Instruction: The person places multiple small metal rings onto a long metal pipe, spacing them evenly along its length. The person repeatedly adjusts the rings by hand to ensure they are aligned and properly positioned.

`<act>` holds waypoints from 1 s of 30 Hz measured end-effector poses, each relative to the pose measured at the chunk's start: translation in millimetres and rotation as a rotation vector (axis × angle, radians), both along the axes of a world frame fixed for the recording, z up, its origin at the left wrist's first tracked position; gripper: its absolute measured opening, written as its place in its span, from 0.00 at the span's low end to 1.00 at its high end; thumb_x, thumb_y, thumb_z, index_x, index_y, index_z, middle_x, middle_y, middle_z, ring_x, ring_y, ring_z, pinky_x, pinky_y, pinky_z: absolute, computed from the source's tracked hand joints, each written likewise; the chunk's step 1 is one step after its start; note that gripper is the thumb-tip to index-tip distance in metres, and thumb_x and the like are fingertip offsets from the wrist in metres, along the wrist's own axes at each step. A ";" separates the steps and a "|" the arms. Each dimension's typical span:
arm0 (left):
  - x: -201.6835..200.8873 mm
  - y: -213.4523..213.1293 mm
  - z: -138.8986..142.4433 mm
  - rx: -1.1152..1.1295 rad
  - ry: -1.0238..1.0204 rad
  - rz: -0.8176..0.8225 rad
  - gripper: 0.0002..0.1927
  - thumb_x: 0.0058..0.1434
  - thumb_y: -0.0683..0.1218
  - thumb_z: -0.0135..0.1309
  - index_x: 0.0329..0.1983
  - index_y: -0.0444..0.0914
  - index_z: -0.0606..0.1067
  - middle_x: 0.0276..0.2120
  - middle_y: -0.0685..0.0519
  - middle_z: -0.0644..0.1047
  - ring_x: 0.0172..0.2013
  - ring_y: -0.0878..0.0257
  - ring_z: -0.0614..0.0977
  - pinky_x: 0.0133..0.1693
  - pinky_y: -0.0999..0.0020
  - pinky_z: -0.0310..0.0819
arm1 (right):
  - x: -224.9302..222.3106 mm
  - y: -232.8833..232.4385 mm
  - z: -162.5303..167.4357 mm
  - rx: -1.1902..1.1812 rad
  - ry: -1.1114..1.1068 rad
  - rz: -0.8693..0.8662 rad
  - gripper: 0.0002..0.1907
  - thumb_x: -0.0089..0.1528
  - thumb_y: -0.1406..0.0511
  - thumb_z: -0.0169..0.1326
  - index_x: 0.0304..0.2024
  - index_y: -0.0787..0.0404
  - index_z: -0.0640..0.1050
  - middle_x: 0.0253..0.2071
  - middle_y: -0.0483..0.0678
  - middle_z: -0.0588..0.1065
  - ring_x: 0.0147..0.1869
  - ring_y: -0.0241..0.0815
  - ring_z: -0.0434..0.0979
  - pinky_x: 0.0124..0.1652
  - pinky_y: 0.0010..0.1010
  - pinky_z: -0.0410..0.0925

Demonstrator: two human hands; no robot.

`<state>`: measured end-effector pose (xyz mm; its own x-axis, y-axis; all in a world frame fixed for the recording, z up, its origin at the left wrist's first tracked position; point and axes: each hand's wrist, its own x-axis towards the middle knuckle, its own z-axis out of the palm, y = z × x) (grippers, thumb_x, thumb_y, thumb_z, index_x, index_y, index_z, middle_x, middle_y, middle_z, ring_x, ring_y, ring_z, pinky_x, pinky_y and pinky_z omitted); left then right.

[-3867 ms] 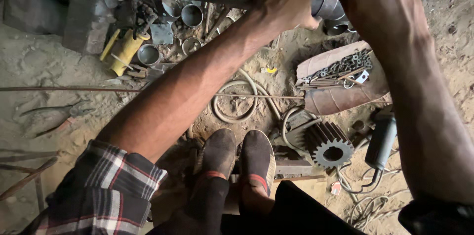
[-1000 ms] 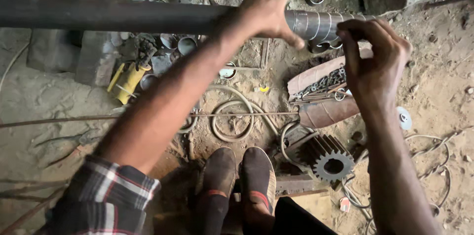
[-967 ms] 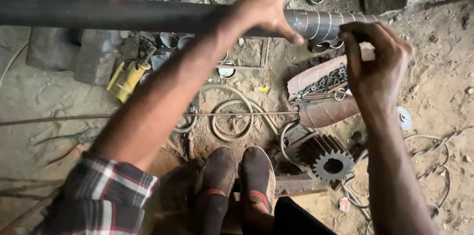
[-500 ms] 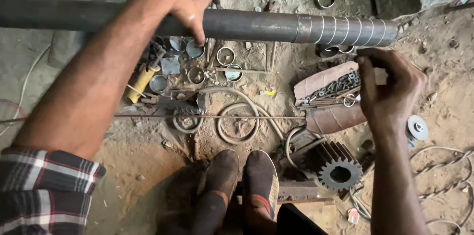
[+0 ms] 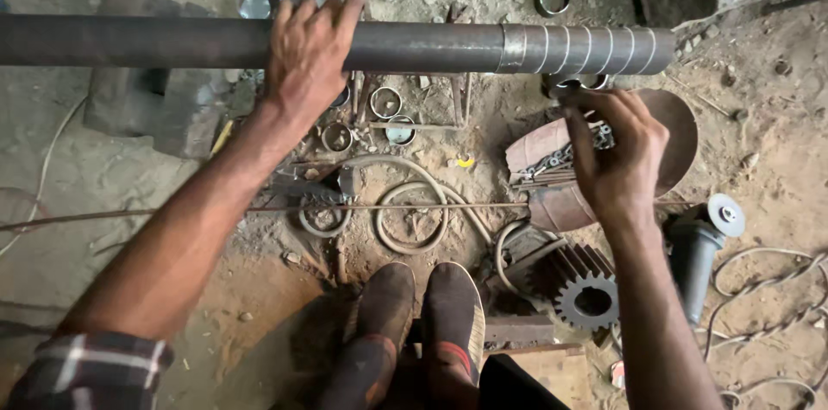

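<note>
Head view, looking down: left hand (image 5: 309, 52) lies flat and spread over a long dark steel pipe (image 5: 431, 46) that runs across the frame, fingers draped on top rather than clenched; right hand (image 5: 614, 156) hovers below the pipe's banded right end, fingers loosely curled and grasping nothing, just above a rusty pan of chain and bolts (image 5: 543, 160); below on the dirt floor sit a toothed gear (image 5: 588, 298), an angle grinder (image 5: 703, 246) and two worn shoes (image 5: 423, 324).
</note>
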<state>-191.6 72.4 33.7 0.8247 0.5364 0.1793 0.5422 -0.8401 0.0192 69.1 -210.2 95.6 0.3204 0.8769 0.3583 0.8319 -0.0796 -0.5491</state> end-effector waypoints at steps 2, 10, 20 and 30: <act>2.6 4.4 4.1 -0.206 0.037 0.030 0.81 0.25 0.52 0.83 0.78 0.38 0.44 0.62 0.33 0.67 0.60 0.40 0.70 0.60 0.31 0.58 | -4.6 2.7 5.3 -0.006 -0.066 0.030 0.04 0.70 0.72 0.58 0.47 0.66 0.82 0.47 0.55 0.83 0.49 0.46 0.83 0.52 0.36 0.76; 100.9 -27.8 3.4 -0.181 -0.405 -0.404 0.60 0.39 0.66 0.80 0.70 0.39 0.63 0.66 0.43 0.64 0.68 0.44 0.63 0.68 0.32 0.53 | -6.6 16.3 17.4 0.028 0.076 -0.043 0.04 0.72 0.73 0.57 0.48 0.66 0.82 0.46 0.53 0.82 0.47 0.42 0.86 0.50 0.31 0.78; 148.4 -37.8 -35.8 -0.272 -0.408 -0.303 0.49 0.39 0.72 0.74 0.56 0.39 0.72 0.60 0.42 0.67 0.65 0.42 0.64 0.64 0.28 0.51 | -0.2 14.5 26.0 0.016 0.139 -0.046 0.05 0.72 0.73 0.58 0.49 0.66 0.83 0.49 0.53 0.82 0.50 0.43 0.86 0.53 0.32 0.79; 153.1 -43.8 -37.1 -0.283 -0.397 -0.252 0.46 0.36 0.69 0.73 0.52 0.38 0.75 0.62 0.39 0.65 0.66 0.40 0.61 0.65 0.28 0.48 | 27.6 62.3 13.2 0.024 -0.017 0.087 0.03 0.73 0.73 0.60 0.47 0.67 0.83 0.46 0.55 0.82 0.46 0.44 0.86 0.49 0.33 0.79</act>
